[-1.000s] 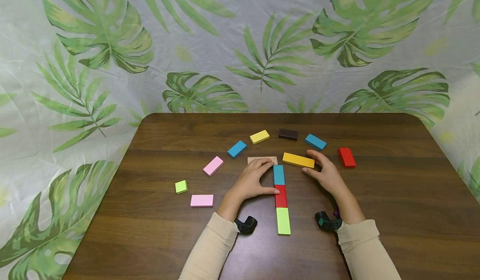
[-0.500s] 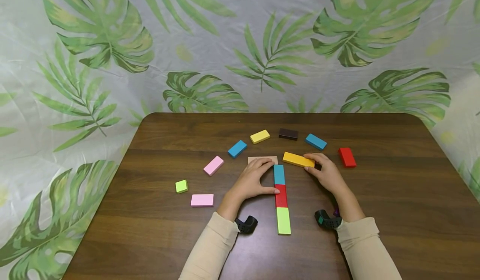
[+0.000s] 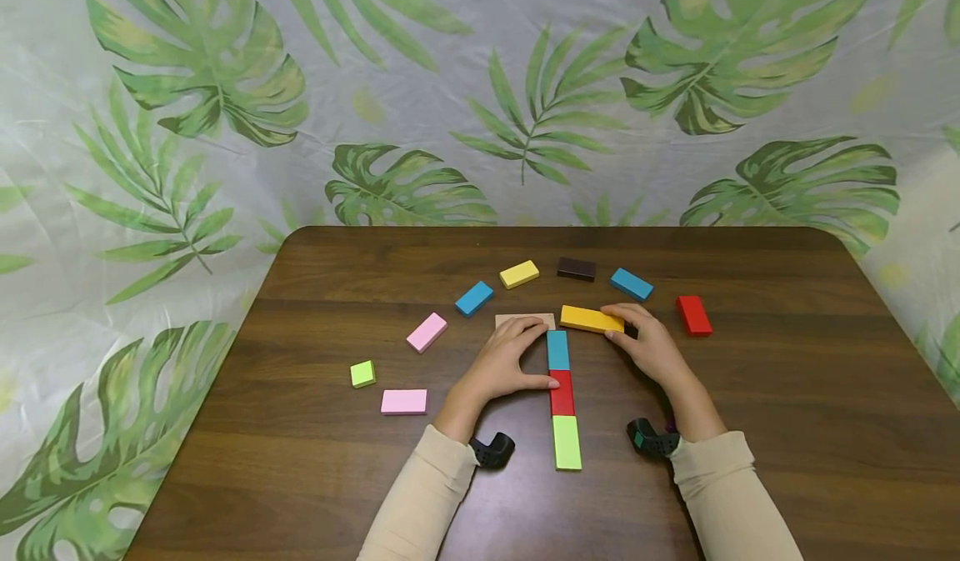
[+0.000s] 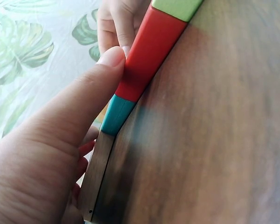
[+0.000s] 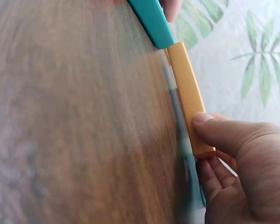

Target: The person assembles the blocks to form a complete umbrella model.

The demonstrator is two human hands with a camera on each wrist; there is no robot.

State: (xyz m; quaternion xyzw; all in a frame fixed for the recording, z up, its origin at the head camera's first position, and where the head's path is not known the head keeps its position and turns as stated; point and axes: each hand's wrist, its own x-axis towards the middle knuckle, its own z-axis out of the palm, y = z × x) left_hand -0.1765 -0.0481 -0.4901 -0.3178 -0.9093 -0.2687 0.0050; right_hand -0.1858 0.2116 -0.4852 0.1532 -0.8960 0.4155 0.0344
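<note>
In the head view my left hand [image 3: 506, 361] rests with its fingers over the pale wooden block [image 3: 543, 319] and its thumb on the red block [image 3: 561, 393]. That red block lies in a straight line between a teal block [image 3: 557, 350] and a lime green block [image 3: 567, 443]. The left wrist view shows the thumb straight against the red block's side. My right hand [image 3: 651, 344] pinches the right end of a long orange block [image 5: 186, 93] between thumb and fingers. The orange block's far end is close to the teal block and the wooden block.
An arc of loose blocks surrounds the hands: small lime [image 3: 362, 374], two pink, blue [image 3: 474, 298], yellow [image 3: 519, 274], dark brown [image 3: 577, 269], another blue and a red block [image 3: 693, 316]. Behind the brown table [image 3: 825, 336] hangs a leaf-patterned cloth [image 3: 420, 86].
My right hand was spread apart at the orange block's end; it then took hold and moved the block slightly left, toward the wooden block. My left hand has stayed in place.
</note>
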